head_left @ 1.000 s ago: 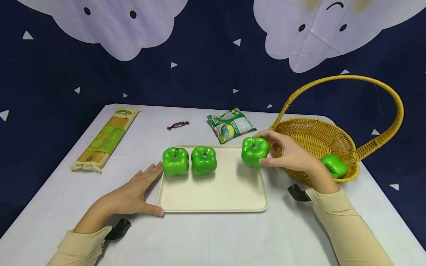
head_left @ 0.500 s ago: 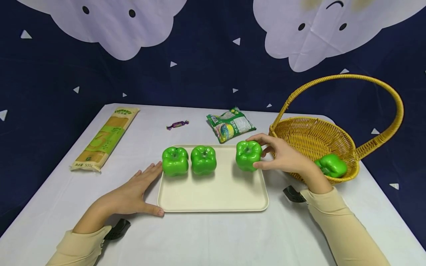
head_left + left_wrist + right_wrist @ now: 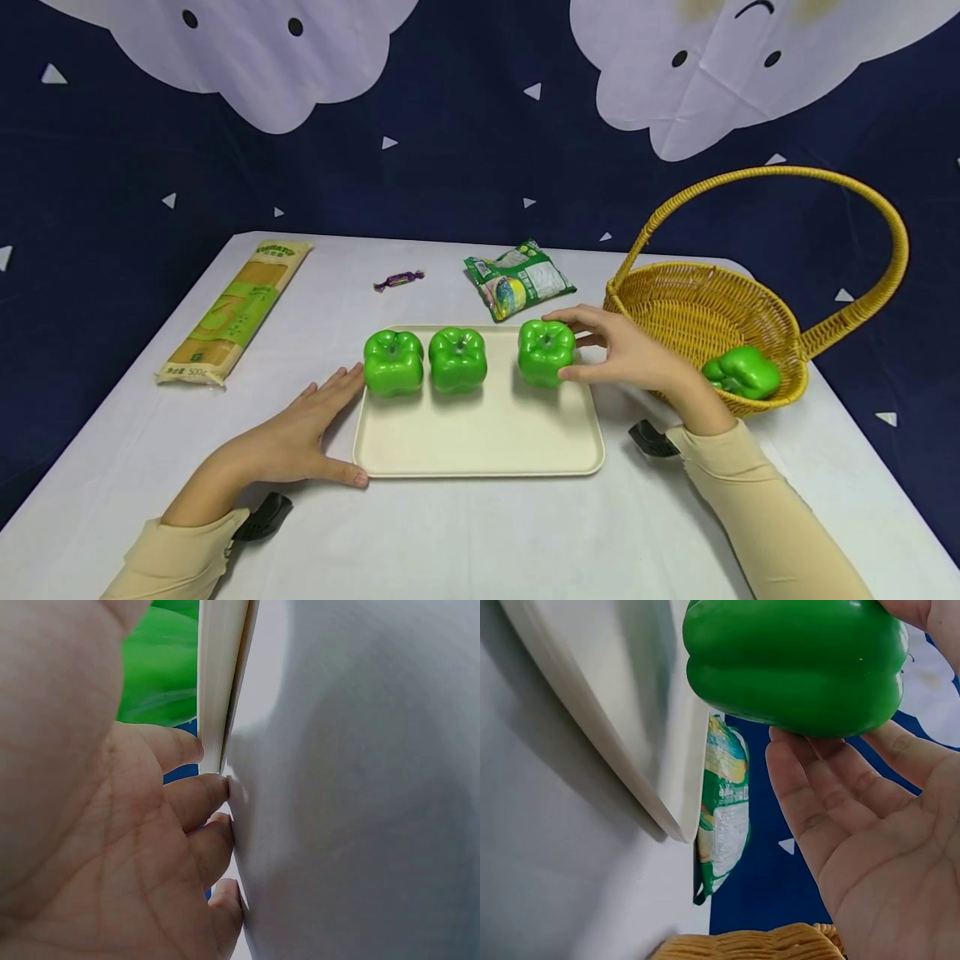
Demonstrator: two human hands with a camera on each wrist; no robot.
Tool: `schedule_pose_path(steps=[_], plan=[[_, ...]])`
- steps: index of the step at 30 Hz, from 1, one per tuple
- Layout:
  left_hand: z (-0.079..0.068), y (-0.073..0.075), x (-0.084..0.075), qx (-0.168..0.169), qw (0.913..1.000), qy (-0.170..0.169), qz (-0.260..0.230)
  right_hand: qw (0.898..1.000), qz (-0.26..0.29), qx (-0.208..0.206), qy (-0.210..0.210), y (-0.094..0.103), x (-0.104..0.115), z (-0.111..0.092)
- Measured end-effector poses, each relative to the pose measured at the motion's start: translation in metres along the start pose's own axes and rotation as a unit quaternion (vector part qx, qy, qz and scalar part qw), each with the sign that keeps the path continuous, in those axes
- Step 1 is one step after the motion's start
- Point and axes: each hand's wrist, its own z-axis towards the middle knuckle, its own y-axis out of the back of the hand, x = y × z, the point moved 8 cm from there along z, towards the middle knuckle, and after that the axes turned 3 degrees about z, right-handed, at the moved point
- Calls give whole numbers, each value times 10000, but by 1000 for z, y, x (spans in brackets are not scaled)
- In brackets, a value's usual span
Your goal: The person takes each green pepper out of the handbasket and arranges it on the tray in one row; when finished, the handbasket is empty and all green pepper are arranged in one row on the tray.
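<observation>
My right hand (image 3: 626, 350) grips a shiny green bell pepper (image 3: 546, 353) between thumb and fingers, over the right part of a cream tray (image 3: 480, 454). In the right wrist view this pepper (image 3: 795, 664) sits close over the tray's surface. Two more green bell peppers, one at the tray's left edge (image 3: 393, 363) and one beside it (image 3: 457, 360), stand with stems up. My left hand (image 3: 300, 442) rests spread on the table, its thumb and index fingertip at the tray's left rim. The left wrist view shows its fingers (image 3: 199, 799) straight along the rim.
A wicker basket (image 3: 697, 287) with a tall handle stands at the right, holding another green pepper (image 3: 742, 372). Behind the tray lie a green snack packet (image 3: 519, 279) and a purple wrapped candy (image 3: 399, 281). A noodle packet (image 3: 236, 312) lies at the left.
My right hand has carried its bell pepper left and slightly down, from the tray's right edge further in over the tray. The left hand has stayed in place.
</observation>
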Motion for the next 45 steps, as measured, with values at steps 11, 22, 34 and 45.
schedule_pose_path(steps=[11, 22, 34, 45], plan=[[1, 0, 0, 2, 10000, -20, -13, 9996, 98, 251, 53, -13, 0, 4], [0, 0, 0, -16, 10000, -13, -20, 9993, 145, 342, 32, -20, -1, 7], [0, 0, 0, -25, 10000, -15, -28, 9985, 359, 401, -51, -26, -3, 8], [-1, 0, 1, 1, 10000, -28, -26, 9981, 438, 430, 19, -30, 0, 9]])
